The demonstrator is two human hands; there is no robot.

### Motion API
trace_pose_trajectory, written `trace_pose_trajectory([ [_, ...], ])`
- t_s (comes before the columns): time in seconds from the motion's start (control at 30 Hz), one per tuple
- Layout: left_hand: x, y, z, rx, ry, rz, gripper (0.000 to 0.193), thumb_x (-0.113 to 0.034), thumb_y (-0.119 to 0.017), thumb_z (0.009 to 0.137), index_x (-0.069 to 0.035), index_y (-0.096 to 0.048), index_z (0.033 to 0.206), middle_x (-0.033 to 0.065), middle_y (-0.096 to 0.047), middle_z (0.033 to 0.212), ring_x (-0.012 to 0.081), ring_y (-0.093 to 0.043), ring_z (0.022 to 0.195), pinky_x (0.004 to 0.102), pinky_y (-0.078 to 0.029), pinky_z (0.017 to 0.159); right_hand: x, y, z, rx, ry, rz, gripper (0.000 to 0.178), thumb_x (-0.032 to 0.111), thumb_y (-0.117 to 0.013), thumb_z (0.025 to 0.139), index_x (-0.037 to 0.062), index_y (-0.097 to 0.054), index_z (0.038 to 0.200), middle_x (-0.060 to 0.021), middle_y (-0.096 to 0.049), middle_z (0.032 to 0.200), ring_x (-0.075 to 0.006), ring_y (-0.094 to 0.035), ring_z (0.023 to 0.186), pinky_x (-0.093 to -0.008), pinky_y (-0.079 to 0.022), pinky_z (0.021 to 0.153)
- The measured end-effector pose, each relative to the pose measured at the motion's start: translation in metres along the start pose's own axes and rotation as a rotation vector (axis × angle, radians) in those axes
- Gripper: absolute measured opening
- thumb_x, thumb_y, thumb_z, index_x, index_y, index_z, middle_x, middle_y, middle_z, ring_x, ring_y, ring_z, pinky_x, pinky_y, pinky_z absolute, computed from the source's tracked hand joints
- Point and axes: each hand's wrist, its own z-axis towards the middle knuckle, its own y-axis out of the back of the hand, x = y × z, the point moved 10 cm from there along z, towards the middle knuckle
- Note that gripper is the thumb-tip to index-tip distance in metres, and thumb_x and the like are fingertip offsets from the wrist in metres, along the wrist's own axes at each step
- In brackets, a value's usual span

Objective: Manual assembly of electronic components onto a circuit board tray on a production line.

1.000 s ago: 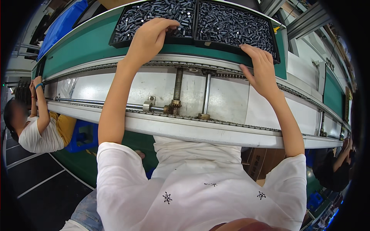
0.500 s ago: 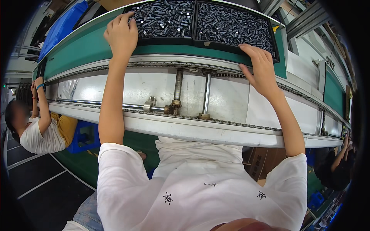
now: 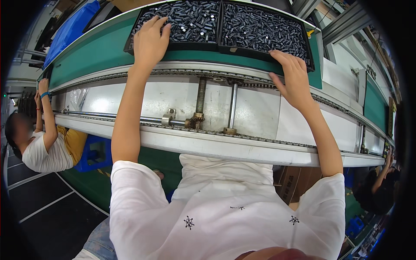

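Two black trays stand side by side, both full of small dark cylinders that look like capacitors. Over the near left part of the left tray (image 3: 190, 46) is my left hand (image 3: 151, 41), palm down. Its fingers reach over the loose cylinders (image 3: 190, 19) with the thumb apart; whether the fingertips touch any is hard to see. My right hand (image 3: 293, 78) rests at the near rim of the right tray (image 3: 245, 51), close to its right corner. The fingertips lie on the rim, the thumb is spread away below, and the hand holds nothing.
The trays sit on a green work surface (image 3: 97, 54). Along its near side run a chain (image 3: 177, 71) and a white rail, with shafts and gears behind the front beam (image 3: 216, 145). A person (image 3: 43, 143) works at the left, another (image 3: 377, 186) at the far right.
My left hand has moved right, from the left tray's edge to over the cylinders, uncovering that tray's left corner. My right hand has stayed in place.
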Motion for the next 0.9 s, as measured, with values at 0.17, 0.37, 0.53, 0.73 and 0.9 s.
trace_pose_trajectory([
  [0.17, -0.034, 0.001, -0.006, -0.028, -0.17, 0.117, 0.04, -0.037, -0.052, 0.099, -0.009, -0.065, 0.124, 0.0163, -0.059, 0.134, 0.0311, -0.053, 0.127, 0.0457, -0.037, 0.107, -0.001, 0.0, -0.001, 0.001, -0.005, -0.004, 0.057, 0.007, -0.071, 0.082, 0.0074, -0.047, 0.134, -0.0094, -0.059, 0.132, -0.028, -0.056, 0.119, -0.0401, -0.038, 0.102],
  [0.37, -0.055, -0.002, -0.01, 0.001, -0.268, 0.113, 0.042, -0.038, -0.05, 0.1, -0.009, -0.063, 0.128, 0.015, -0.057, 0.138, 0.0297, -0.05, 0.131, 0.0449, -0.034, 0.109, -0.001, 0.001, 0.0, -0.005, -0.002, -0.002, 0.057, 0.006, -0.071, 0.082, 0.0071, -0.047, 0.133, -0.0095, -0.059, 0.132, -0.0282, -0.056, 0.119, -0.0401, -0.037, 0.102],
  [0.53, -0.07, -0.004, -0.012, 0.05, -0.357, 0.087, 0.044, -0.038, -0.047, 0.101, -0.011, -0.057, 0.134, 0.0134, -0.053, 0.143, 0.0296, -0.046, 0.134, 0.046, -0.033, 0.111, 0.0, 0.001, 0.001, -0.006, -0.004, 0.01, 0.057, 0.005, -0.071, 0.081, 0.0069, -0.047, 0.133, -0.0098, -0.059, 0.132, -0.0285, -0.056, 0.119, -0.0404, -0.037, 0.102],
  [0.73, -0.079, -0.011, -0.006, 0.118, -0.409, 0.121, 0.049, -0.042, -0.043, 0.102, -0.018, -0.047, 0.145, 0.0114, -0.04, 0.154, 0.0287, -0.035, 0.143, 0.0483, -0.025, 0.117, -0.002, 0.001, -0.002, -0.007, -0.005, -0.005, 0.058, 0.006, -0.072, 0.081, 0.0071, -0.047, 0.134, -0.0102, -0.059, 0.132, -0.0289, -0.056, 0.119, -0.0405, -0.037, 0.101],
  [0.9, -0.084, -0.032, 0.007, 0.261, -0.506, 0.204, 0.051, -0.046, -0.037, 0.104, -0.027, -0.036, 0.152, 0.0076, -0.026, 0.161, 0.0264, -0.02, 0.15, 0.0485, -0.013, 0.122, 0.0, 0.002, 0.001, -0.004, -0.004, 0.008, 0.058, 0.006, -0.072, 0.081, 0.0072, -0.047, 0.134, -0.0104, -0.059, 0.131, -0.0292, -0.056, 0.119, -0.0402, -0.037, 0.101],
])
